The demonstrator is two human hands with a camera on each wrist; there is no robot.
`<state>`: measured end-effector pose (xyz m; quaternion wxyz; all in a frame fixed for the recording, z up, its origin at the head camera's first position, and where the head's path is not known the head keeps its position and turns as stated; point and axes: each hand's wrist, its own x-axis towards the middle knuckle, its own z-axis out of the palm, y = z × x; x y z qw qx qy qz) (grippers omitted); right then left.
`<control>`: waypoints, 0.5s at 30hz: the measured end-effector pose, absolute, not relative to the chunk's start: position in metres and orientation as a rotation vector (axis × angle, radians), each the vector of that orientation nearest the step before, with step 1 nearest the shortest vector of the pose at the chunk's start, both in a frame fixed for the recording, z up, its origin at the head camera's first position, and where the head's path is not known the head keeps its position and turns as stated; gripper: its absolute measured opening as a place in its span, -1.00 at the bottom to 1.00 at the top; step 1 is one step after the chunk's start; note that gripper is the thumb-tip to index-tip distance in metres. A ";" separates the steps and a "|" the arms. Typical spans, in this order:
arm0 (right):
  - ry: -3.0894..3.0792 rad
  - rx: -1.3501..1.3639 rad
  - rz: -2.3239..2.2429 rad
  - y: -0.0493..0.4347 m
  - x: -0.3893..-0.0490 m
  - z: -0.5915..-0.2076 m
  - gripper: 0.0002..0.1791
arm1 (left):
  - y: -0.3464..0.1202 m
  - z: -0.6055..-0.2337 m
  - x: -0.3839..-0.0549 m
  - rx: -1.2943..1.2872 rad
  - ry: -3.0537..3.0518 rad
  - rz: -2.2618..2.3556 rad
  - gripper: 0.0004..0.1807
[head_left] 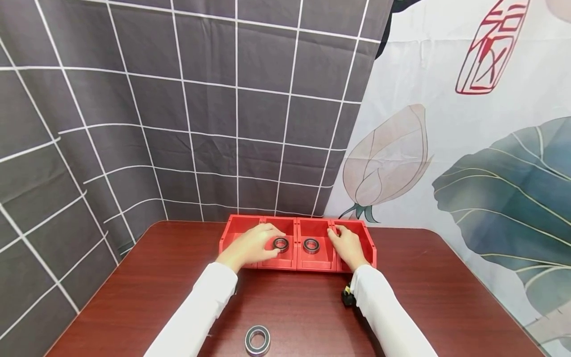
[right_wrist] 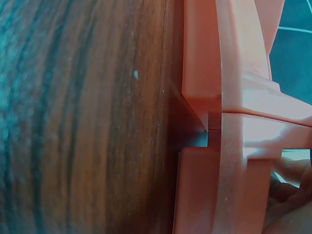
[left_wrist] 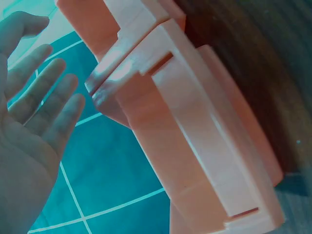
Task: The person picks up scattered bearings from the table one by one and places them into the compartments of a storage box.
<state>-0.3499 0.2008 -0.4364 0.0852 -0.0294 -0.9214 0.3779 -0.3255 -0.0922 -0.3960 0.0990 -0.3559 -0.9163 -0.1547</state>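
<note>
A row of red plastic bins [head_left: 314, 264] stands at the table's far side. One dark-sealed ball bearing [head_left: 280, 244] lies in the second bin from the left, another bearing [head_left: 311, 245] in the third. My left hand [head_left: 252, 245] reaches over the left bins, thumb and fingers spread on either side of the nearer bearing. In the left wrist view its fingers are loosely extended, with nothing in them. My right hand [head_left: 348, 246] is at the divider between the third and fourth bins, fingers bent. The bin wall partly hides those fingers [right_wrist: 291, 192] in the right wrist view; I cannot tell whether they hold anything.
A larger ball bearing [head_left: 257, 340] lies on the brown wooden table [head_left: 294, 307] near the front. Beneath the right sleeve shows a small black and yellow object [head_left: 348, 296]. Behind the table hang a grey grid-patterned cloth [head_left: 263, 119] and a white flower-printed cloth [head_left: 428, 198].
</note>
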 end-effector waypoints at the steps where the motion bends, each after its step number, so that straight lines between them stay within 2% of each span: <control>1: -2.749 -0.086 1.129 0.201 -0.350 -0.437 -0.39 | -0.093 -0.397 -0.325 -1.058 -2.710 -0.478 -0.53; 8: -2.763 -0.076 1.130 0.200 -0.349 -0.434 -0.37 | -0.100 -0.401 -0.316 -1.087 -2.732 -0.657 -0.52; 15: -2.765 -0.074 1.116 0.200 -0.348 -0.433 -0.37 | -0.104 -0.403 -0.304 -1.100 -2.698 -0.596 -0.51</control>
